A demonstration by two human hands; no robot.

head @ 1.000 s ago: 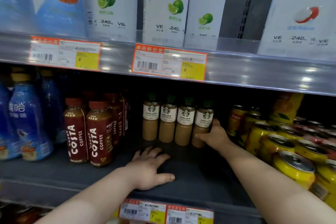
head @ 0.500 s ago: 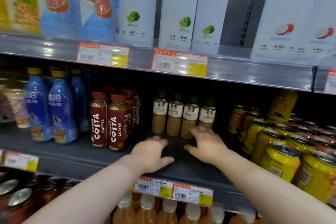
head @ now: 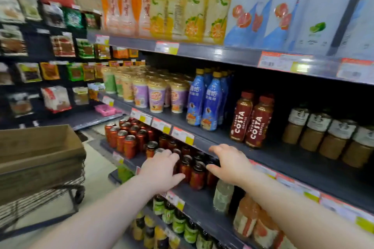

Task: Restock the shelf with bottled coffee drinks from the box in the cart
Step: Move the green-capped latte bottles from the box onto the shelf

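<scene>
Drawn back since a moment ago, the left hand (head: 162,170) and right hand (head: 230,164) now hang at the front edge of the shelf (head: 283,159). Bare deck lies open between that edge and four latte bottles (head: 327,133), labels blurred, standing set back at right beside Costa coffee bottles (head: 253,119). At left the cart (head: 40,194) carries a cardboard box (head: 38,147), its inside hidden. Both hands are empty, fingers loosely spread
</scene>
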